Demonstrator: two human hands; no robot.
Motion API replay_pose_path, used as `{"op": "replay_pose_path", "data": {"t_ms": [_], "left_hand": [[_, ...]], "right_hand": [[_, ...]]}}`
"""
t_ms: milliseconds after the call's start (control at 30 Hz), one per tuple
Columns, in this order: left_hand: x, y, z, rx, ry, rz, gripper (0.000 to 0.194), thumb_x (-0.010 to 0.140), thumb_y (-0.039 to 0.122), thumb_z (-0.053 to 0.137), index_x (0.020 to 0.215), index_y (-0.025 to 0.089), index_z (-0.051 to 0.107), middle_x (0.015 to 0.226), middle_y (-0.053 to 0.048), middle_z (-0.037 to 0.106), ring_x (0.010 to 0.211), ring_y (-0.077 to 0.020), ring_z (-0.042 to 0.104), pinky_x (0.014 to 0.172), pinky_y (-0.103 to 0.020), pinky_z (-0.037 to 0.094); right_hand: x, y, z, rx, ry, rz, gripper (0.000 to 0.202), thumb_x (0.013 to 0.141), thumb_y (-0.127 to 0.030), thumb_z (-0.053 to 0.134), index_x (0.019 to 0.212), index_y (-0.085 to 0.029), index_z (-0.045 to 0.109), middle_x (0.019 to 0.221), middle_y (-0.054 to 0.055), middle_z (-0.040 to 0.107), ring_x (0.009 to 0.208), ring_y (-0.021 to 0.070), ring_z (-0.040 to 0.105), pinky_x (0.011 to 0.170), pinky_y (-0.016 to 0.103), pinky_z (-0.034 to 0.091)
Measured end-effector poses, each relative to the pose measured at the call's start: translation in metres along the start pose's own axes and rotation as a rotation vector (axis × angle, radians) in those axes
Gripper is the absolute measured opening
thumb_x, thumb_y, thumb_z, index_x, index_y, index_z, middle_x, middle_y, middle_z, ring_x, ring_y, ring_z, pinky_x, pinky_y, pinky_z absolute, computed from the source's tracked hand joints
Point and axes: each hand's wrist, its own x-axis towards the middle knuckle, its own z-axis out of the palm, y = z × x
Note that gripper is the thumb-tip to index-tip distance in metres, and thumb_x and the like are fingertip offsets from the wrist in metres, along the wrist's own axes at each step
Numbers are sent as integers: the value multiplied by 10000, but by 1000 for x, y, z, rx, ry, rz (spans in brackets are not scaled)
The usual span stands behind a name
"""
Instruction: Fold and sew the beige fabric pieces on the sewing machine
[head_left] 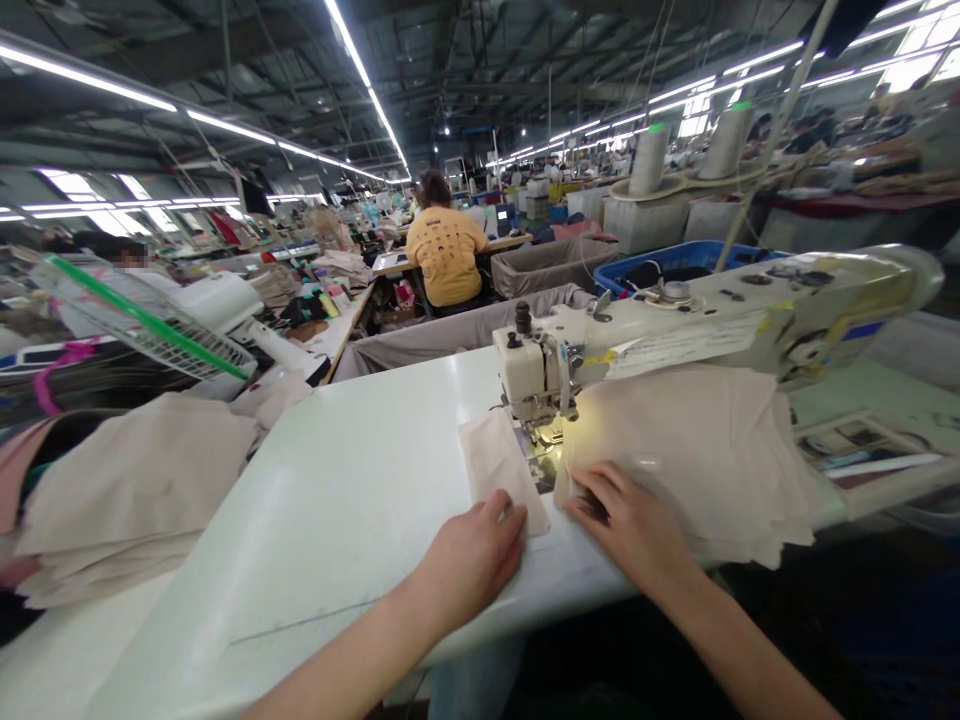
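The work in hand looks like placing and lining up cloth at the sewing machine (525, 375), rather than drawing a long seam through it. A small pale piece of cloth (491, 455) lies flat on the bench (375, 450), just left of the lit presser foot (544, 435), its near end close to the bench's near edge. The left hand (476, 560) rests on that near end, its fingers bent and close together; whether they grip the cloth or only press it down, I cannot tell. To the right of the foot a stack of larger pale pieces (682, 430) spreads in front of the machine's arm, its uneven layers reaching the near edge of the bench towards the right. The right hand (637, 525) is at the stack's near left corner, thumb and forefinger bent towards each other by the cloth's edge, the other fingers curled behind; whether a layer is pinched between them, I cannot tell. From here, joining a layer to the small piece would call for separating just one at that corner, with the left fingertips keeping the small piece flat and square to the foot. The likely trouble, I judge, is two thin layers clinging together, or the small piece skewing under uneven pressure. Fingertips should also keep clear of the needle area. Beyond the bench's left edge sits another heap of pale cloth (139, 465).
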Motion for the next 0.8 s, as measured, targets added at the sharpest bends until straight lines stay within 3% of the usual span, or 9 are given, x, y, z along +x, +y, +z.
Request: {"op": "replay_pose_path", "data": {"t_ms": [300,400,500,600,700,800], "left_hand": [[9,6,10,162,-61,-44,180,940,98,487,1020,153,638,996,-120,669,792,-254,709,608,-320,572],[11,4,11,84,-18,-75,151,891,75,503,927,160,623,954,-120,673,799,-255,693,616,-319,544],[7,-6,9,-216,198,-269,111,880,140,488,814,201,553,792,-50,644,720,-206,651,634,-289,495],[-3,-23,5,-694,404,-533,126,860,243,449,738,229,479,565,35,526,526,-158,541,540,-253,417],[-17,-37,2,-1125,436,-698,117,767,321,482,693,232,464,482,75,439,422,-128,440,445,-224,350],[-28,-43,-3,-1408,481,-814,134,669,338,530,668,215,478,503,82,416,411,-96,396,400,-196,297]], "right_hand": [[0,4,2,-21,-45,-7,176,962,-253,536,1078,-222,665,1050,70,724,809,218,713,658,305,551],[0,3,2,-26,-38,-12,170,955,-248,551,1072,-216,670,1030,68,724,802,214,710,648,298,538],[0,3,1,-17,-47,-10,165,950,-240,557,1067,-211,670,1018,67,720,818,215,708,656,297,534],[0,2,1,-6,-52,-6,170,946,-218,547,1061,-211,672,1021,63,722,824,210,707,663,293,532],[-1,3,3,-14,-36,11,175,941,-213,538,1049,-220,675,1029,61,725,811,209,706,663,297,531],[-2,4,6,-12,-18,10,161,945,-244,542,1026,-231,680,1021,53,727,796,207,706,655,297,529]]}}
